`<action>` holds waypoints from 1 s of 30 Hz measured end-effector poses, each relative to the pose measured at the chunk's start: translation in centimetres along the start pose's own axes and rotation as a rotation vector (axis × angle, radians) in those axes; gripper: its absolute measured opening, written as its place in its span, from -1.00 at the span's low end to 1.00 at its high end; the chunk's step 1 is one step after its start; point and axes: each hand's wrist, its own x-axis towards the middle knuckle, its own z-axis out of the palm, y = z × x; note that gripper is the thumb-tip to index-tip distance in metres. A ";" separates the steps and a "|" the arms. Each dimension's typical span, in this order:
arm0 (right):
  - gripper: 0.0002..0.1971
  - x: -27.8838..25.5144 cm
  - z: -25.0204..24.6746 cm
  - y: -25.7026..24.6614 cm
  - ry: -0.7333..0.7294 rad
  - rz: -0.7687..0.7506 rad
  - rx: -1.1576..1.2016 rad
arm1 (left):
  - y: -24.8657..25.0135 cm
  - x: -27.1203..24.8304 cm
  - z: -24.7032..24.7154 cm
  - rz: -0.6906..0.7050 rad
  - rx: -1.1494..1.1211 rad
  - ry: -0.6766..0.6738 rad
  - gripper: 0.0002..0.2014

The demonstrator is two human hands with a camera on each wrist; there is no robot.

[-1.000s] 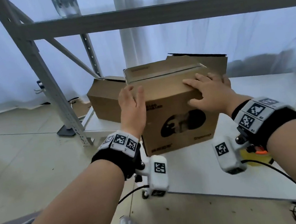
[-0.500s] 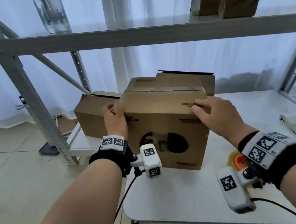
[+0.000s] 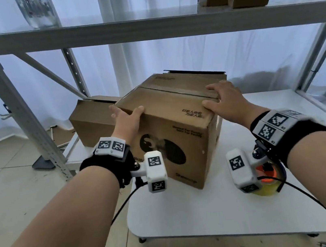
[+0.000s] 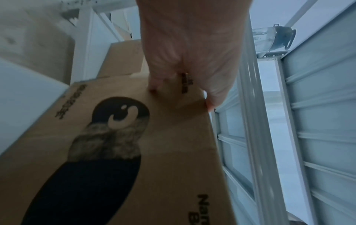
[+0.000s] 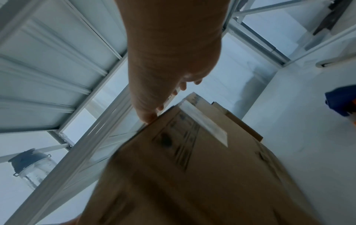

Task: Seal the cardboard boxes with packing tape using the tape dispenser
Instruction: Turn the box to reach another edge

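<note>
item: cardboard box [image 3: 171, 130], printed side near, on white desk [image 3: 193, 210], turned corner-on; top seam appears taped. left hand [image 3: 126, 121] grips its near-left top corner, thumb curled over the edge. right hand [image 3: 225, 99] lies flat and spread on the top right edge. tape roll [image 3: 268, 181] near right, half hidden. handling: steady both corners, turn slowly, keep flaps flush.

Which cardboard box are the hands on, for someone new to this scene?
On the white table under the grey shelf, three cardboard boxes cluster. It is the nearest box, under both hands; it alone shows a black oval print and a taped top seam.
</note>
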 end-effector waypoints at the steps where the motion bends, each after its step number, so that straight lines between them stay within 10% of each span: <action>1: -0.41 0.3 -0.3 0.2 -0.010 0.012 -0.025 | 0.0 0.6 0.0 0.007 0.003 -0.002 0.25; 9: -0.24 1.3 -1.6 2.8 -0.125 0.135 0.070 | 1.9 1.4 1.3 0.217 0.298 0.092 -0.50; 22: -0.34 -4.3 -1.3 1.1 0.043 0.175 0.055 | 3.3 -4.4 4.3 0.134 1.033 -0.236 -0.22; 30: -0.66 -7.6 -0.7 6.7 0.229 0.219 0.462 | -0.2 -4.8 4.6 0.530 0.543 0.131 -0.54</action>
